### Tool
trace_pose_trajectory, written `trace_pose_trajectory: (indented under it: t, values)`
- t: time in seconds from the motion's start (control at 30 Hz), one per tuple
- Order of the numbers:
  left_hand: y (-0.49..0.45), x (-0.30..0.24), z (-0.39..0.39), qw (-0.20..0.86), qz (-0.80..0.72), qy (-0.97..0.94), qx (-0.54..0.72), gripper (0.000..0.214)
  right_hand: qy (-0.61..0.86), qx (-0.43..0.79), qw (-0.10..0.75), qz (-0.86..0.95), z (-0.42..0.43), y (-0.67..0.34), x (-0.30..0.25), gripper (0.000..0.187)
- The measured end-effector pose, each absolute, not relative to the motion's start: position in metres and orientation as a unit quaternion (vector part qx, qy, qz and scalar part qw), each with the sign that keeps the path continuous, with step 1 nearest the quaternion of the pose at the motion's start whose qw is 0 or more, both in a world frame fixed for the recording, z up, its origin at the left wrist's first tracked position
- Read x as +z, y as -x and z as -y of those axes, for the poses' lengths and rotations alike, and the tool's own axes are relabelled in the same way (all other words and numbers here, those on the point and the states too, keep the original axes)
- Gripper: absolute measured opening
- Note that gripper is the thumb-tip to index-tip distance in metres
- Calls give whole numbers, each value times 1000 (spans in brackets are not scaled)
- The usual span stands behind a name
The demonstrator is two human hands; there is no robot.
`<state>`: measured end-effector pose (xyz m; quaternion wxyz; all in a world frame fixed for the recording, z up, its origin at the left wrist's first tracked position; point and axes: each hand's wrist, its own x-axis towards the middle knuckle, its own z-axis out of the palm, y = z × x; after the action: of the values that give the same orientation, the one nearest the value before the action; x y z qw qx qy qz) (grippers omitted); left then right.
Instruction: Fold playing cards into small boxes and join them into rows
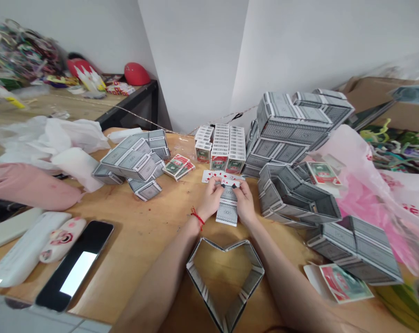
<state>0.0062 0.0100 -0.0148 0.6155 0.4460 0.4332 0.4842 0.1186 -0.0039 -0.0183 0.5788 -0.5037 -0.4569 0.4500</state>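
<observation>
Both of my hands meet over a short strip of playing cards whose grey patterned backs face up. My left hand, with a red string on its wrist, pinches the strip's far left edge. On the far right edge, my right hand grips the same cards. A white folded edge with red print shows between the thumbs. Just beyond my fingers, several face-up cards lie spread on the table. Between my forearms stands a heart-shaped frame built of cards, open in its middle.
Stacked card boxes stand at the back. Folded-card structures rise at right and left. An open card frame sits right of my hand. A phone lies at left; a pink plastic bag lies at right.
</observation>
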Motion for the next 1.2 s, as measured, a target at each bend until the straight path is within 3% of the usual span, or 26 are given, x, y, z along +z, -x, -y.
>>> trace_pose_trajectory:
  t: [0.47, 0.77, 1.03, 1.2]
  values:
    - [-6, -11, -10, 583, -446, -455, 505, 9, 522, 436, 575, 455, 7, -115, -14, 15]
    - [-7, -9, -9, 574, -445, -447, 523, 6, 543, 541, 536, 354, -3, -124, -18, 13]
    - [-6, -14, -12, 576, -449, -456, 509, 9, 491, 584, 552, 335, 1, -125, -13, 3]
    - [0, -6, -15, 576, -463, -432, 516, 12, 417, 610, 580, 342, 2, -121, -7, 15]
